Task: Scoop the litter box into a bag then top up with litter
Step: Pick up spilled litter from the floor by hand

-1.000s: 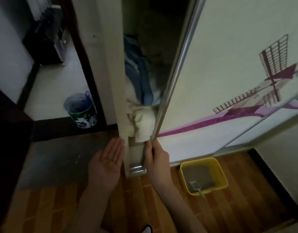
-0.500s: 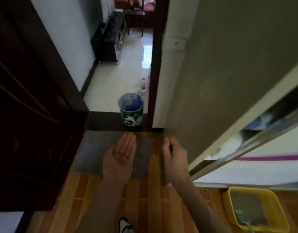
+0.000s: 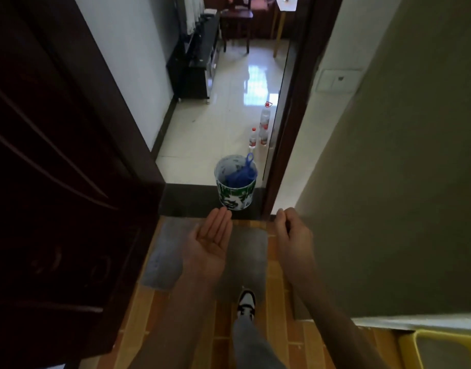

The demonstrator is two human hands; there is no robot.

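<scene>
Scooping not started — your left hand [image 3: 210, 243] flat, right hand [image 3: 292, 235] curled empty; bin [image 3: 235, 182] at 12, box [image 3: 404, 342] at 4.

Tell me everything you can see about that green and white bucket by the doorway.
The bucket is a round, open-topped tub, white with a green printed pattern around its wall, plastic by the look of it. It stands upright on the dark threshold strip of the doorway, close to the right door frame. Inside lies something blue, with a blue loop sticking up past the rim. Neither hand touches it.
</scene>
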